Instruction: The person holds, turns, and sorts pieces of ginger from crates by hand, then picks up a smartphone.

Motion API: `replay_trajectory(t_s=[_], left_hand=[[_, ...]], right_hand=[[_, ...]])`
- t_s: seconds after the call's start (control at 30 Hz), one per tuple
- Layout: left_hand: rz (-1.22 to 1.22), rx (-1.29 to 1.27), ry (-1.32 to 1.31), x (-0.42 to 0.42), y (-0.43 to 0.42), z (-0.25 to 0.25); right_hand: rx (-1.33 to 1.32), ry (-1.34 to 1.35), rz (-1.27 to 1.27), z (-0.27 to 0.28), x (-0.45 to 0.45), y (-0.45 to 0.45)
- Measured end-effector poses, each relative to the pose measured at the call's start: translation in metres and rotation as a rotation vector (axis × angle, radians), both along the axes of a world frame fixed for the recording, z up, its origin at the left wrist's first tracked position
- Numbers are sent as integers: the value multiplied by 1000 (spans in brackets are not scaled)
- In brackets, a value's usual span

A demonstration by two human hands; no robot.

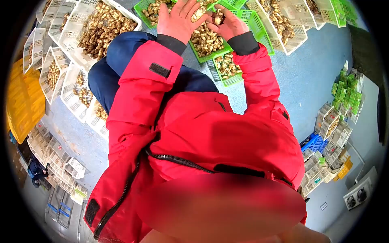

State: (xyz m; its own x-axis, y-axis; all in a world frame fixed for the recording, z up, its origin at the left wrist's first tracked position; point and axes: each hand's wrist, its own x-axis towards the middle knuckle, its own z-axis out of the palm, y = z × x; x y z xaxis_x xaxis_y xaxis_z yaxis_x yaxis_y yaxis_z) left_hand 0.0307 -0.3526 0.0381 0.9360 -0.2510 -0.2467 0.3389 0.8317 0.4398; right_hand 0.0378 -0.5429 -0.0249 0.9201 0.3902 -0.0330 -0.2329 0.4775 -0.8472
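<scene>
My left hand is stretched over the green baskets with its fingers spread, touching or just above the mushrooms at its fingertips; contact is unclear. My right hand is curled round a small brown knobby mushroom, pinched between thumb and fingers. Below both hands stands a green basket heaped with brown-and-cream mushrooms. Another green basket with pale-and-brown mushrooms sits closer to my body. The far ends of some left fingers reach the frame's top edge.
To the left, a large white crate holds a big heap of mushrooms, with several smaller white baskets round it. A white crate stands at right beside green baskets. Yellow crates and stacked crates line the sides.
</scene>
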Motion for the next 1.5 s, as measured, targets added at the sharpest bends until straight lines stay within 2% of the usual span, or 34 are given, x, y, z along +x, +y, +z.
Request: replay_trajectory(t_s=[0.1, 0.23, 0.3, 0.33, 0.37, 0.4, 0.43, 0.47, 0.53, 0.57, 0.6, 0.63, 0.7, 0.73, 0.8, 0.83, 0.87, 0.9, 0.93, 0.97, 1.0, 1.03, 1.1, 1.23, 1.27, 1.33, 1.43, 1.5], left_hand=[[14, 0, 5, 1, 1, 2], [104, -1, -9, 3, 15, 14], [-68, -701, -363, 17, 64, -11], [-16, -719, -362, 20, 93, -2], [236, -479, -287, 16, 125, 17], [443, -186, -158, 10, 157, 36], [585, -174, -157, 5, 192, 47], [741, -155, -162, -4, 234, 53], [903, -129, -190, -33, 317, 50], [887, -38, -176, -47, 369, 34], [871, 47, -143, -67, 423, 10], [838, 116, -97, -90, 464, -8], [1076, 322, 153, -113, 500, -19], [1165, 406, 283, -121, 506, -24], [1134, 308, 96, -144, 515, -40], [1074, 180, 9, -145, 494, -31], [1034, 91, -66, -140, 457, -8], [878, 151, -275, -142, 436, -5], [805, 150, -356, -140, 409, 9], [740, -89, -413, -134, 384, 21], [743, -69, -445, -131, 365, 30], [724, -39, -473, -130, 351, 41], [702, -30, -552, -128, 338, 54], [697, -102, -688, -128, 341, 58], [711, -124, -675, -129, 342, 56], [712, -127, -674, -126, 346, 49], [714, -212, -661, -124, 343, 45], [675, -257, -745, -119, 345, 41]], right_hand=[[359, 193, 43, 4, 3, -7], [349, 126, 35, 3, 3, -7], [310, 88, 55, 4, 4, -8], [294, 73, 78, 5, 5, -4], [71, 236, -57, 20, 7, 7], [238, 174, 35, -2, 12, 0], [3, 278, -113, 12, 10, 10], [-60, 263, -116, 4, 15, 10], [-185, 236, -121, -12, 23, 9], [-274, 198, -29, -5, 29, 15], [-312, 199, -65, -4, 33, 26], [-320, 202, -61, 1, 36, 37], [-311, 156, -30, 17, 49, 67], [-291, 112, -5, 35, 51, 81], [-828, -651, 181, 64, 62, 125], [-995, -1023, 138, 79, 67, 147], [-800, -835, 199, 85, 71, 183], [-603, -645, 239, 91, 74, 220], [-235, -77, 315, 97, 69, 259], [-203, -98, 367, 102, 65, 293], [-171, -123, 420, 107, 59, 324], [-143, -319, 435, 112, 46, 354], [-155, -419, 491, 113, 35, 395], [-116, -172, 749, 149, -5, 426], [-292, -525, 574, 126, -5, 429], [-192, -227, 618, 102, -8, 437], [-193, -293, 583, 95, -8, 437], [-223, -181, 587, 111, -10, 436]])
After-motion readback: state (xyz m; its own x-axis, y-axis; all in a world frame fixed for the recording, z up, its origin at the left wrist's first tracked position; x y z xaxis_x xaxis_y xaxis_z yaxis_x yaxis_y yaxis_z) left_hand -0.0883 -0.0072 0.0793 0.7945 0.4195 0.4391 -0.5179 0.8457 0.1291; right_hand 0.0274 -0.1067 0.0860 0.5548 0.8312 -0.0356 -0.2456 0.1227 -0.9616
